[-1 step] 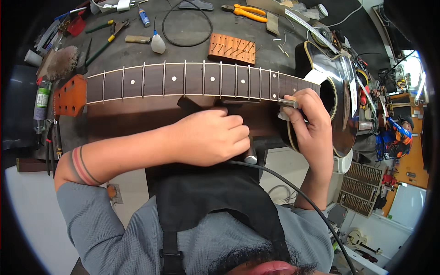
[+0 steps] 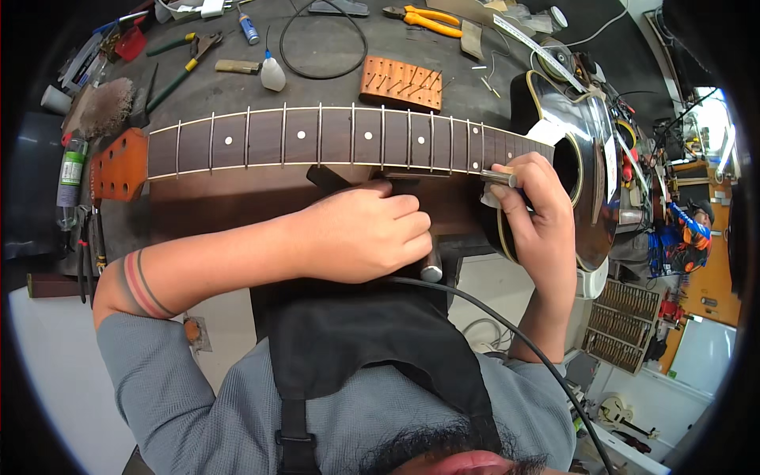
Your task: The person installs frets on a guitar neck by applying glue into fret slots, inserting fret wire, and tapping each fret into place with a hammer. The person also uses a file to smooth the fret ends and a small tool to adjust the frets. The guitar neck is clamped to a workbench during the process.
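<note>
A guitar lies across the bench, its dark fretboard point(image 2: 265, 140) with metal frets and pale dot inlays facing up. Its orange headstock point(image 2: 120, 165) is at the left and its glossy black body point(image 2: 590, 131) at the right. My left hand point(image 2: 368, 229) is closed in a fist just below the neck's near edge. A dark bar point(image 2: 326, 180) shows above the fist and a rounded metal end point(image 2: 431, 271) below it; what the fist holds is mostly hidden. My right hand point(image 2: 534, 202) pinches a short metal rod point(image 2: 499, 177) at the fretboard's near edge by the body.
Beyond the neck stand a wooden block with thin pins point(image 2: 402, 84) and a small white bottle point(image 2: 273, 75). Orange-handled pliers point(image 2: 431, 21), green-and-yellow cutters point(image 2: 190, 70) and a coiled black cable point(image 2: 324, 75) lie farther back. A black cable point(image 2: 507, 317) crosses by my apron. Another person point(image 2: 685, 229) is at far right.
The headstock end of the neck sits very slightly farther left. Both hands keep their places and grips.
</note>
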`<action>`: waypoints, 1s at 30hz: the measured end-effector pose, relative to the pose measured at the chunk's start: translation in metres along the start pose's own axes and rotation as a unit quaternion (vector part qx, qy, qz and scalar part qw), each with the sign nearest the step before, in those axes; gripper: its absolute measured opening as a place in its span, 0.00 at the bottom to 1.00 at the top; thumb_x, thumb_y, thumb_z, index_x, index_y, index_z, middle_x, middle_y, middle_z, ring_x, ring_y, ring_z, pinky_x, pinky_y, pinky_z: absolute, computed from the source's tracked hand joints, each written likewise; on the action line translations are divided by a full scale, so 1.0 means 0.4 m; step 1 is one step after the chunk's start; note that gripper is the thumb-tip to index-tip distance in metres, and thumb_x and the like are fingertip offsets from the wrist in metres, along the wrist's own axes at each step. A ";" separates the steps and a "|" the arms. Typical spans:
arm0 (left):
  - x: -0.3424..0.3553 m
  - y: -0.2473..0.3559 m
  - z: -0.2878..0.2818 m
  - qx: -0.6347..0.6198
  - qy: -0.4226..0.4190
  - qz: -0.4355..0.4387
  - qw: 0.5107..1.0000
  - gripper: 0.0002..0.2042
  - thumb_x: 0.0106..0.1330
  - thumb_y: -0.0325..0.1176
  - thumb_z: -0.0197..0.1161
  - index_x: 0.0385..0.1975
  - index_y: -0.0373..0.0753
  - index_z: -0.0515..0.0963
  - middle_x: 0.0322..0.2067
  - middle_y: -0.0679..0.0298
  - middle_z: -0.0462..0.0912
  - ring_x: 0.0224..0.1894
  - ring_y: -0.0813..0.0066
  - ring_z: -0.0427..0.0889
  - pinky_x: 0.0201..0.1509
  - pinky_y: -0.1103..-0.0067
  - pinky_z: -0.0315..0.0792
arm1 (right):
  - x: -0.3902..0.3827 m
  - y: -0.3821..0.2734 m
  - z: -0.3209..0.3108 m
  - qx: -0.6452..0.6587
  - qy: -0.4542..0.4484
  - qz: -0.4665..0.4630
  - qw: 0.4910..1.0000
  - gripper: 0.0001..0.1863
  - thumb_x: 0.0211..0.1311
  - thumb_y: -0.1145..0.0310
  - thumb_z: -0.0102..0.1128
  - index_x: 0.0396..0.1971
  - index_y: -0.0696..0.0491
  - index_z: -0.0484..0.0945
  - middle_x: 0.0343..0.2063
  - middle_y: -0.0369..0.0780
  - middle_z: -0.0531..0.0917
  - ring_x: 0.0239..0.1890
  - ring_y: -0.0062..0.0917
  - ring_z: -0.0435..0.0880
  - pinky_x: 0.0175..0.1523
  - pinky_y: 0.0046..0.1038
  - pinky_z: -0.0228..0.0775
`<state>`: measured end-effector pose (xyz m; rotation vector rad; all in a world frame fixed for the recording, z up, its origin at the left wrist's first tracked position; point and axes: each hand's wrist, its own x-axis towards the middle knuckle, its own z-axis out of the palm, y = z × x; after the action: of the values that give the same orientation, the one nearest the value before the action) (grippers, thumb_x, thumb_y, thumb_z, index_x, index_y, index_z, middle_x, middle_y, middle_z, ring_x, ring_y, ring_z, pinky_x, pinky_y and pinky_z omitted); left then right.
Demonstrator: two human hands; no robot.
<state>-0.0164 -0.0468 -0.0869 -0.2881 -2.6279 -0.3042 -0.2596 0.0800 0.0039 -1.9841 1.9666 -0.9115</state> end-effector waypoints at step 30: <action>-0.030 -0.017 0.025 -0.099 -0.005 -0.067 0.993 0.15 0.65 0.31 0.64 0.51 0.37 0.81 0.39 0.60 0.78 0.47 0.60 0.87 0.66 0.65 0.83 | 0.003 0.008 -0.011 -0.044 -0.039 -0.002 0.998 0.07 0.71 0.83 0.68 0.46 0.65 0.82 0.39 0.45 0.82 0.42 0.35 0.82 0.52 0.32 0.75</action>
<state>-0.0120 -0.0522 -0.1025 -0.1774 -2.6343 -0.6118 -0.2649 0.0796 0.0059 -2.0381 1.9922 -0.7484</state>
